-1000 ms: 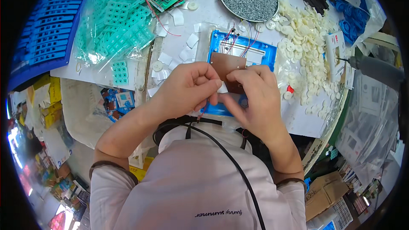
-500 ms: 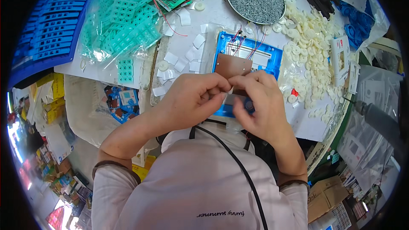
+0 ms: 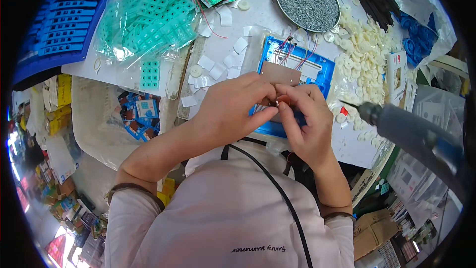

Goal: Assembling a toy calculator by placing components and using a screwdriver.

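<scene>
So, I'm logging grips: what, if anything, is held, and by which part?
Seemingly a small pale piece between the left hand and right hand; too small and covered to tell by which part.

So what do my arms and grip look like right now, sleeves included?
The left sleeve and right sleeve are short and pale pinkish-white, with dark brown trim. Both forearms are bare. The left grip and right grip are ungloved hands. A black cable curves down the pale shirt.
</scene>
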{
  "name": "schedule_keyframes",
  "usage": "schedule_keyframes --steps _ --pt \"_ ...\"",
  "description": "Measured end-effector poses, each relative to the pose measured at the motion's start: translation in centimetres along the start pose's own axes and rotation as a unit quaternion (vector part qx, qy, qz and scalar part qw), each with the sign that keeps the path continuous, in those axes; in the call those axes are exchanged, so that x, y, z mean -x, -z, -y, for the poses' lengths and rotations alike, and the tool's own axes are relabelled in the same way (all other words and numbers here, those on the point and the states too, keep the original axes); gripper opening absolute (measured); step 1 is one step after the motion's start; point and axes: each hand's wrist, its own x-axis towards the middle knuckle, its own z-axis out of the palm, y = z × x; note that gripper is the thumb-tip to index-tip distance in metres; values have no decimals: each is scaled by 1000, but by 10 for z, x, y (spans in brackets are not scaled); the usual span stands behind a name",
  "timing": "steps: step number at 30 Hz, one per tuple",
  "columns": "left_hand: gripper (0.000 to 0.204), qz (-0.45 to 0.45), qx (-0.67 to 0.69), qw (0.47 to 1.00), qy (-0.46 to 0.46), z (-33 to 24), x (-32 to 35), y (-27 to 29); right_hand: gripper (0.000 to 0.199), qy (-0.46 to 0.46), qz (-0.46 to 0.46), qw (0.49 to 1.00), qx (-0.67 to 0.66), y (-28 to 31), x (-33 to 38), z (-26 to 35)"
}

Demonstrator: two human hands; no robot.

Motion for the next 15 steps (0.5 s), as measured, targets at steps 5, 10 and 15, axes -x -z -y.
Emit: schedule_keyframes --steps 5,10,15 --pt "18 21 21 999 28 0 -2 3 33 50 -5 998 29 3 -2 0" --pt "14 12 -2 1000 5 -4 -1 -1 31 75 -31 996 48 -2 -4 -3" --pt "12 -9 -37 999 1 -3 -3 -5 27 -9 -35 999 -21 -2 2 2"
